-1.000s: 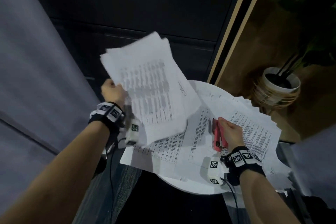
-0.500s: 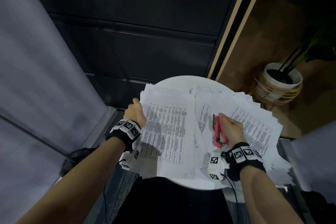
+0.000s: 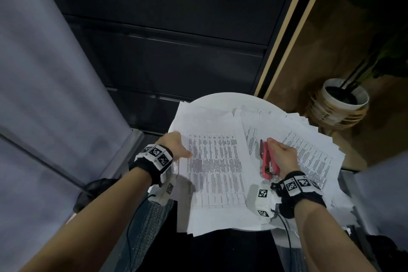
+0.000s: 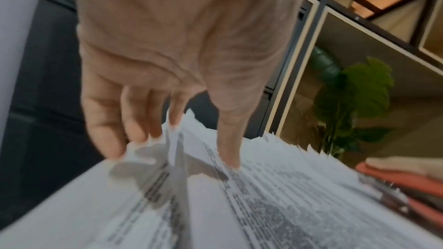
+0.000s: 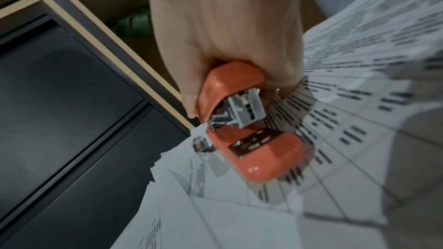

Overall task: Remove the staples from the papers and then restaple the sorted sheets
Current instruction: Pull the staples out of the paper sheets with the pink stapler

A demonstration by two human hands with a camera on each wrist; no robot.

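Fingers of left hand (image 3: 175, 144) pinch papers (image 3: 217, 170); right hand (image 3: 283, 158) grips stapler (image 3: 268, 162).

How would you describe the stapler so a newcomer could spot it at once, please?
Find the round white table covered in papers. Near its right side, the right hand grips the stapler: the only coral-red thing among white sheets.

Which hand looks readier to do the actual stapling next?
Probably the right hand: it already grips the coral-red plastic stapler, mouth open above the printed white paper sheets. The left hand pinches the sheets' edge.
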